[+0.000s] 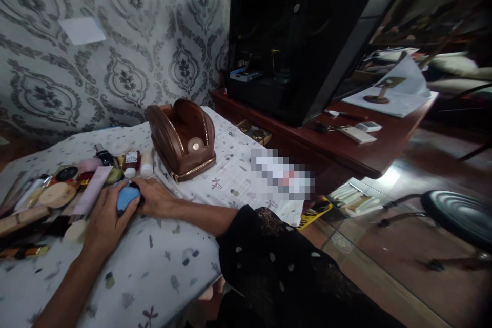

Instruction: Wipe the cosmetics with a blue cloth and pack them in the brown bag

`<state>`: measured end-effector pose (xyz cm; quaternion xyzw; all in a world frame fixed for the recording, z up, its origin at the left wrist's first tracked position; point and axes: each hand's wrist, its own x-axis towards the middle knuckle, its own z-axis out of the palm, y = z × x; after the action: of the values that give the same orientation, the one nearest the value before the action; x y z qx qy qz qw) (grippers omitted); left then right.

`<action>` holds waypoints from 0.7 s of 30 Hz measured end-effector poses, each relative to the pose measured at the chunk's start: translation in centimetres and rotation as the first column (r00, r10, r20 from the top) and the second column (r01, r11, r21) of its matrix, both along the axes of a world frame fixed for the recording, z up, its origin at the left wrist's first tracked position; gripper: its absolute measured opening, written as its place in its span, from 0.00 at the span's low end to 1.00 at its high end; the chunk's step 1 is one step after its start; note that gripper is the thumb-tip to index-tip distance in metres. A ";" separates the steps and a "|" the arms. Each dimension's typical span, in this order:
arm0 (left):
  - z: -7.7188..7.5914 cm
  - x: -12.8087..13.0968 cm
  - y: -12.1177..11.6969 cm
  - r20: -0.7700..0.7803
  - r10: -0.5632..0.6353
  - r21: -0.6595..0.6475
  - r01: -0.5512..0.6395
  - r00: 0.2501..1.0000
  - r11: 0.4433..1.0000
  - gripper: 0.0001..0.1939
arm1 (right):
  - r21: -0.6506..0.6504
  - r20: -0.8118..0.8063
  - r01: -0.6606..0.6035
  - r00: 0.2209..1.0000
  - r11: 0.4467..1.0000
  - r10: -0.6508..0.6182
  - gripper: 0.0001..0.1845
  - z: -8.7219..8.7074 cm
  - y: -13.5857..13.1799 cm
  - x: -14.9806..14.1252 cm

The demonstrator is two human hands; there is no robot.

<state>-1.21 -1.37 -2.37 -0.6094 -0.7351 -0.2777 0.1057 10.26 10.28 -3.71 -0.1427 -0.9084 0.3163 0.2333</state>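
My left hand (105, 215) is closed around a soft-looking blue piece (128, 196), perhaps a sponge or folded cloth. Pressed up against it from the other side, my right hand (154, 199) has its fingers curled at a small dark item, mostly hidden between the hands. Just left of them lies a crowd of cosmetics, among them a pale pink tube (91, 192), a round beige compact (57, 195) and a small dark red bottle with a white cap (131, 161). Behind my right hand stands a brown cosmetic bag (182, 143), unzipped at the top.
A white patterned cloth (184, 266) covers the table. To its right is a dark red cabinet (346, 148) carrying a large television (292, 36). A blurred-out item (283, 174) lies near the cloth's right edge. A round stool (461, 215) stands on the tiled floor.
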 end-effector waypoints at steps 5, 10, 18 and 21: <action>-0.1 -0.3 0.0 0.055 0.032 0.014 -0.033 0.998 0.999 0.31 | -0.009 -0.015 0.013 1.000 1.000 -0.013 0.35 -0.2 0.1 -0.4; 0.1 -0.6 0.0 0.102 0.071 0.029 -0.075 0.992 0.997 0.29 | -0.059 -0.024 0.014 1.000 0.998 -0.015 0.34 0.2 0.0 -0.4; 0.5 -0.4 0.1 0.126 0.111 0.017 -0.114 0.986 0.993 0.33 | -0.051 -0.034 0.043 0.998 0.998 -0.045 0.34 0.4 -0.2 -0.3; 0.6 -0.3 0.1 0.126 0.112 0.014 -0.115 0.986 0.993 0.34 | -0.049 -0.014 0.033 0.999 0.998 -0.033 0.34 0.5 -0.1 -0.2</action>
<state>-1.51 -1.26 -1.80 -0.5469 -0.7707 -0.3168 0.0817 10.01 10.15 -3.23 -0.1610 -0.8962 0.3356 0.2415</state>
